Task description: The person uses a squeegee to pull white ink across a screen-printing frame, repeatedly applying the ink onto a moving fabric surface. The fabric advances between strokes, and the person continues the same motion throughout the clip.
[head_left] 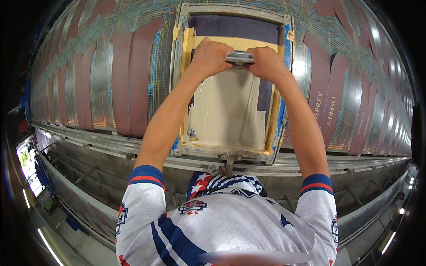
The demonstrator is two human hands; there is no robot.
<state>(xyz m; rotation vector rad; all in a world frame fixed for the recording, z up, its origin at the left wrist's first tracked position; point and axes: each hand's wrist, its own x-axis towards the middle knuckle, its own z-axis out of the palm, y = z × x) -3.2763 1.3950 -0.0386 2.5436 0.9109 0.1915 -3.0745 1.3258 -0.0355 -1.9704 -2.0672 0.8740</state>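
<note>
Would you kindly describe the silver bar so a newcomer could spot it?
Find the large rectangular frame at top centre. Within it, the left hand and right hand grip the silver bar, its rounded shine distinct from the matte beige paste.

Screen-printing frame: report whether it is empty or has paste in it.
Not empty: the screen-printing frame holds beige paste, spread on the near side of the squeegee.
</note>
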